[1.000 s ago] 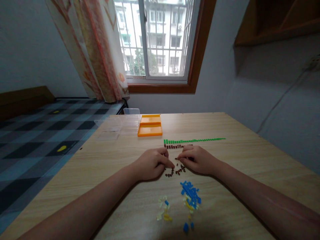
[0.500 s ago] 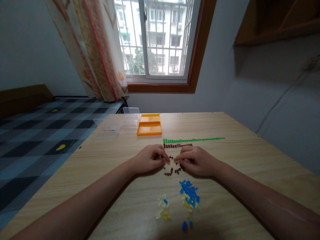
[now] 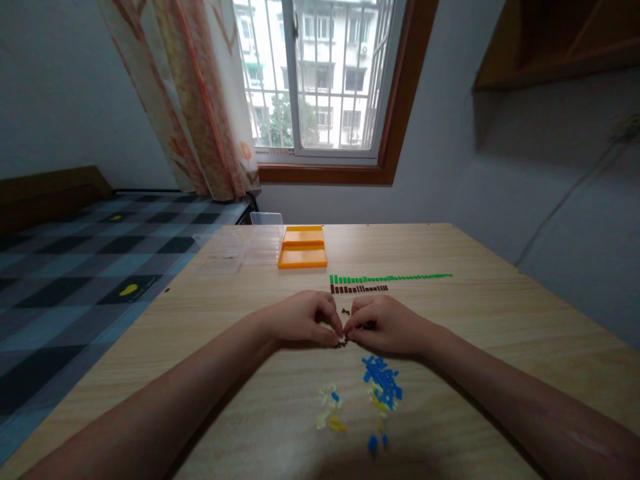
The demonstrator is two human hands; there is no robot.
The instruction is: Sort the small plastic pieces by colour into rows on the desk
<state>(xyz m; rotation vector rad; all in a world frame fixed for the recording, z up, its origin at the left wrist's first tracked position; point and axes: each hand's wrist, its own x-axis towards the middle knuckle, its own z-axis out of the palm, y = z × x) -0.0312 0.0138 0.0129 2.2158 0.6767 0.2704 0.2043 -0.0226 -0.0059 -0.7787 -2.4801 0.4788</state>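
Observation:
My left hand and my right hand meet over the middle of the table, fingertips almost touching. Both are closed in a pinch about small brown bricks, which are partly covered by the fingers. How many bricks lie in each pinch cannot be made out. A few more brown bricks lie just beyond the fingertips. Behind the hands runs a row of brown bricks, lined up under a longer row of green bricks that tapers to the right.
Nearer to me lies a heap of blue bricks, with yellow pieces and pale translucent ones scattered about. Orange trays and clear plastic boxes stand at the table's back left. A bed adjoins the left side.
Both hands have drawn together, closing the gap between their fingertips. The loose brown bricks that lay spread in a ring are now gathered or covered at the fingers.

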